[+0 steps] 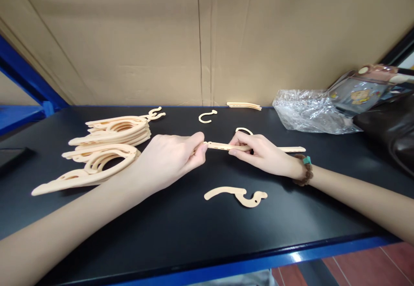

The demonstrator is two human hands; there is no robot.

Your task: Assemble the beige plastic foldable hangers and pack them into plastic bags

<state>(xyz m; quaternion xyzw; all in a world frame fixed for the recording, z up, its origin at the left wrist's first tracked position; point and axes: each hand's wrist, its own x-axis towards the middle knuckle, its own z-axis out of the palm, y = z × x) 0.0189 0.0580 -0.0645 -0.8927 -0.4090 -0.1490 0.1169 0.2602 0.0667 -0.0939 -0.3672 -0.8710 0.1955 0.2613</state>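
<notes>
My left hand (176, 154) pinches the left end of a cream plastic hanger piece (220, 146), thumb against the fingertips. My right hand (261, 152) grips that piece farther along, and its other end sticks out past the wrist. What lies between the left fingertips is mostly hidden. Just behind the right fingers shows a curved hook part (245, 130). In front of both hands a loose curved hanger arm (226, 191) lies flat on the black table (181, 230). Another hook (207, 117) rests farther back.
Stacked cream hangers (110, 165) fill the left side, beside my left forearm. Thin hanger strips (244, 105) lie at the back edge by a cardboard wall (145, 40). Crumpled clear plastic (310, 111) and a dark bag (388, 135) are at the right. A blue frame edges the table.
</notes>
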